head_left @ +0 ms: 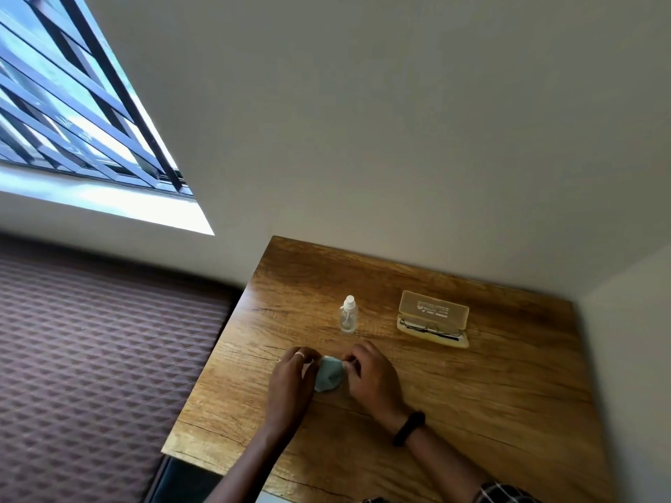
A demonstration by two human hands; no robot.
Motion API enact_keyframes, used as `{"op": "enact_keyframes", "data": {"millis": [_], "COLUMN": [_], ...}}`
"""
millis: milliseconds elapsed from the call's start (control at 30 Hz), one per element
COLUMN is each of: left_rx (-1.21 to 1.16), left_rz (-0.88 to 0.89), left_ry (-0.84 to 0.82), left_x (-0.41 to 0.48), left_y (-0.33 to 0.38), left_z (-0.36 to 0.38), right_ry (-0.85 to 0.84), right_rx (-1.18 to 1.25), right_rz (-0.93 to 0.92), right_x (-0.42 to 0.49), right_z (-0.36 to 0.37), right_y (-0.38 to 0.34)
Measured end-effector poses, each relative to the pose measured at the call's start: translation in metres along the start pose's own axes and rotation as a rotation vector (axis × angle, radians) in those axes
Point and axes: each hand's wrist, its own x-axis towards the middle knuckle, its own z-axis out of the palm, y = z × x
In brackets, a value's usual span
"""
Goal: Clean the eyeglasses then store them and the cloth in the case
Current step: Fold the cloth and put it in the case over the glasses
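Blue-grey cloth pinched at either end by left hand and right hand. Sits at two o'clock from them: open case, glasses inside, long axis crosswise, nearer right hand.

Both side edges of the cloth were covered by the left hand and right hand, print inside the case lid was too small to read, eyeglasses lay half hidden behind its front wall, near edge of the table and checked sleeve were cut off below.
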Motion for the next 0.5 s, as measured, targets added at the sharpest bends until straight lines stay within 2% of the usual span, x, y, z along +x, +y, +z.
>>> {"op": "enact_keyframes", "data": {"millis": [133,233,400,500], "left_rx": [-0.202,-0.406,-0.715,-0.794], "left_rz": [0.192,0.235,0.116,0.066], "left_ry": [-0.028,-0.146,-0.455,-0.59], "left_x": [-0.004,-0.01,-0.018,-0.019], "left_y": [0.037,0.074,0.124,0.144], "left_z": [-0.011,-0.02,-0.022,-0.022], "right_ry": [0.111,0.228,0.286,0.314], "right_rx": [0.137,0.359,0.696,0.861], "right_rz": [-0.006,0.082,0.215,0.303], "right_x": [-0.031,-0.055,-0.084,-0.096], "right_z": [-0.044,-0.081,-0.127,-0.145], "right_y": [-0.001,-0.004,-0.001,0.003]}}
